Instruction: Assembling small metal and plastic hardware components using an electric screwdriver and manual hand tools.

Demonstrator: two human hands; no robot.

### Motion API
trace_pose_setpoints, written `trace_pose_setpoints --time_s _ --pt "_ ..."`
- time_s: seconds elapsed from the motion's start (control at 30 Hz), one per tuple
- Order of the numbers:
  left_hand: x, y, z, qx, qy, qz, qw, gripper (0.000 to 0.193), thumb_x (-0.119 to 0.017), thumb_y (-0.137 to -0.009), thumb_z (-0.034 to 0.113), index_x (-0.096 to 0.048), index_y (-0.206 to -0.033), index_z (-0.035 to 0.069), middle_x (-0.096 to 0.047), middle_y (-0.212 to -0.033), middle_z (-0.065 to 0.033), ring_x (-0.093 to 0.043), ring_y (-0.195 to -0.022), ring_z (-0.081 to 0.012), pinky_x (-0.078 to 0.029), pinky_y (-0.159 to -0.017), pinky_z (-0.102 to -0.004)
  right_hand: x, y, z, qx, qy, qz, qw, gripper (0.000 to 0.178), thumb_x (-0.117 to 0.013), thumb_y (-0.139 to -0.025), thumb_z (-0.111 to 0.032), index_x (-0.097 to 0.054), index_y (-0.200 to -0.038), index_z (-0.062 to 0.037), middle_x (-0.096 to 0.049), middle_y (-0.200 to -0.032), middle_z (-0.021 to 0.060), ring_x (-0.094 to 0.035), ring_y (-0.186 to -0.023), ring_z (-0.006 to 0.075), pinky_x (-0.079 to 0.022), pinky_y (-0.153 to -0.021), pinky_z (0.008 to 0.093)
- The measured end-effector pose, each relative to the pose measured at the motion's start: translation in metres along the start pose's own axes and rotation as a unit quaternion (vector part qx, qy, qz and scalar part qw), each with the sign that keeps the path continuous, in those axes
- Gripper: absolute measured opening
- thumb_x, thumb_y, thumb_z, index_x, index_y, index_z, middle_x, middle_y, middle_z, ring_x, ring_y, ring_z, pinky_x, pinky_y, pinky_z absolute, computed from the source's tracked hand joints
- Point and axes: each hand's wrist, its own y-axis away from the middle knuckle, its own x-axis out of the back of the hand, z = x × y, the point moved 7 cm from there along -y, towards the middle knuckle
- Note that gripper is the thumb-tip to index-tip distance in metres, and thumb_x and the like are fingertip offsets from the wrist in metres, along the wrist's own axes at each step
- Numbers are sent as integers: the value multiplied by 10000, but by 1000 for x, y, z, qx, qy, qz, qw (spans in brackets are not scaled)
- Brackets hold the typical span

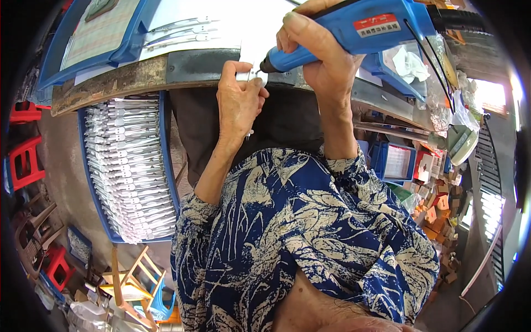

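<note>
Right hand (323, 52) grips the blue power tool (359, 27); left hand (239, 97) pinches 1 small metal piece (250, 74) at its tip.

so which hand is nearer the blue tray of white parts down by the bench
Left. The left hand pinches a small white piece at the bench edge, just right of the blue tray. The right hand grips the blue power tool farther right.

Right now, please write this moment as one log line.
left hand: pinches small white metal piece | right hand: grips blue electric screwdriver, tip on piece
</note>
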Motion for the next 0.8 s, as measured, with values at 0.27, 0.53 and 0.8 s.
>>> trace_pose_setpoints --time_s 0.27,0.53,0.8 --pt "1 0 -1 10 7 2 1000 207 -523 -823 2 -422 -1003 24 -575 -592 -76 -494 -458 -70 -362 -374 -198 -2 8 1 -264 136 154 942 206 -707 -698 -86 -550 -809 -13 -577 -694 67 -566 -552 133 -460 -505 232" --pt "-1 0 -1 13 22 7 1000 204 -521 -811 -14 -430 -989 28 -568 -585 -71 -484 -453 -69 -351 -369 -202 -3 6 -2 -263 144 143 943 200 -696 -702 -83 -556 -819 -2 -575 -673 67 -556 -535 130 -458 -492 233" --pt "3 -3 -9 9 25 16 1000 184 -520 -826 -7 -435 -984 35 -560 -593 -63 -478 -459 -73 -343 -360 -214 -46 -10 -18 62 546 -117 828 162 -711 -662 -50 -589 -762 -18 -562 -677 45 -541 -610 132 -448 -534 266"
